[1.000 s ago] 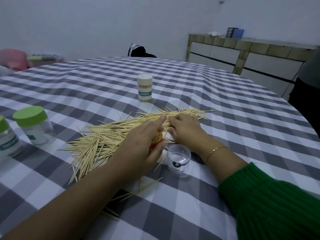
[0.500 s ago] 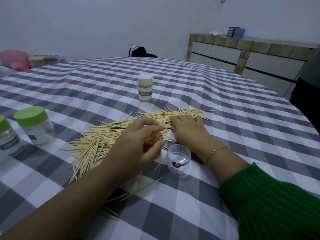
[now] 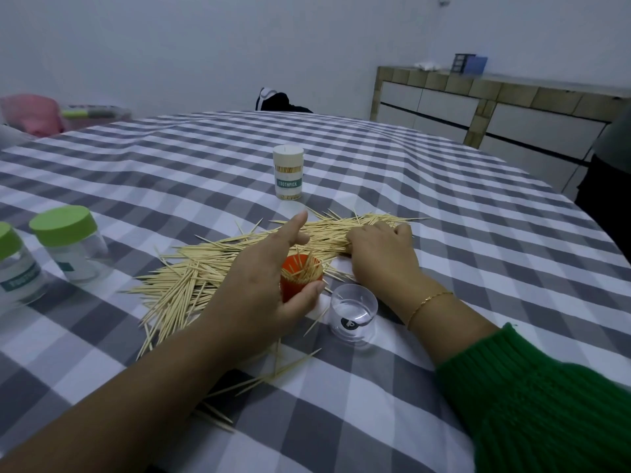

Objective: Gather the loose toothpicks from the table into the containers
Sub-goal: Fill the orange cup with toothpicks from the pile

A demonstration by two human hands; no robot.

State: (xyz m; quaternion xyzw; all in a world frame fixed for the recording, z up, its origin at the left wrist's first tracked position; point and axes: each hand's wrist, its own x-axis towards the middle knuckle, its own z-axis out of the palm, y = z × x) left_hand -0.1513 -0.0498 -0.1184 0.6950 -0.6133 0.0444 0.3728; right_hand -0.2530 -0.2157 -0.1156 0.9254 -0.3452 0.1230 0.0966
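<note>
Ahead of you the toothpick pile (image 3: pixel 246 261) lies as a long band across the middle of the worktop (image 3: pixel 478 233), so any low sweep there meets sticks. Your left hand (image 3: pixel 269 285) holds the orange cup (image 3: pixel 301 276) inside that band, and the clear cup (image 3: pixel 353 312) stands just beside it, leaving only a thin gap between the two. Your right hand (image 3: pixel 382 254) rests on the pile's right end. Beyond the pile the white jar (image 3: pixel 288 172) stands upright. On your left, two green-lidded jars (image 3: pixel 68 244) stand near the edge. Bare cloth lies to the right of your right arm and far behind the white jar. Stray sticks (image 3: pixel 273 373) lie under your left forearm.
</note>
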